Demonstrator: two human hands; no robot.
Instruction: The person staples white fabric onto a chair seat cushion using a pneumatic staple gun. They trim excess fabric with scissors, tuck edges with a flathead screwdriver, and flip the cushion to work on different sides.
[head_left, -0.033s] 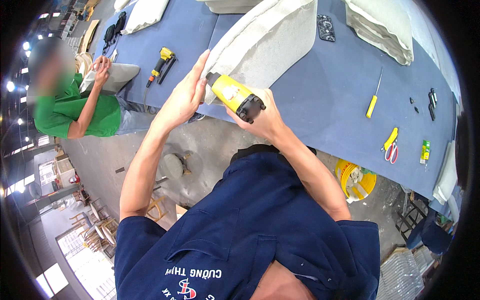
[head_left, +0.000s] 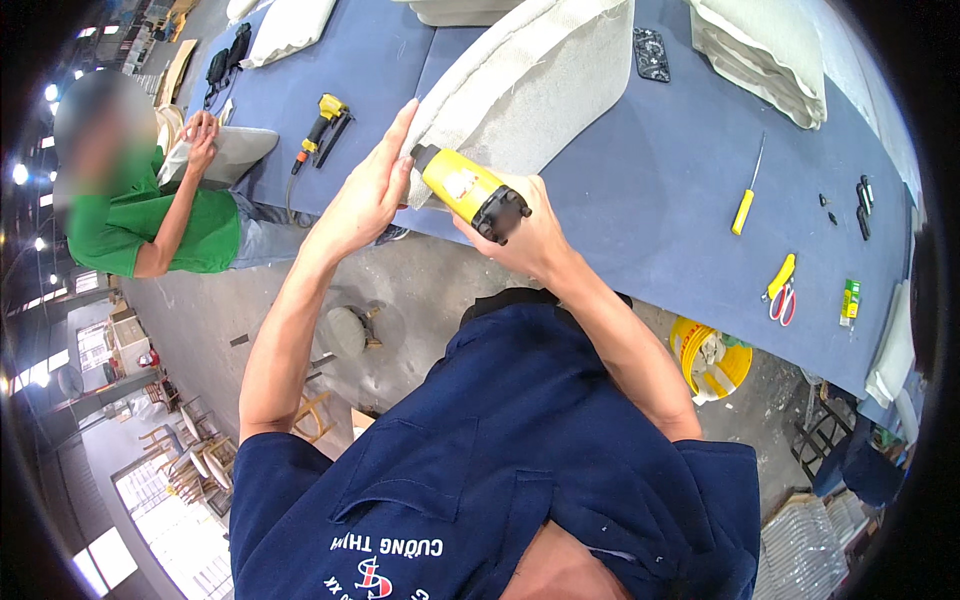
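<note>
My right hand is wrapped round a yellow and black staple gun; its handle is hidden behind the tool's body. The gun's black nose is at the near end of a pale, fabric-covered panel with a padded edge. My left hand lies along that padded edge, fingers stretched out and thumb close to the nose. The panel leans away from me on the blue-covered table.
A second staple gun rests to the left, near a co-worker in a green shirt. A screwdriver, yellow-handled cutters, a phone and stacked pale covers lie rightward. A yellow bucket stands below the table edge.
</note>
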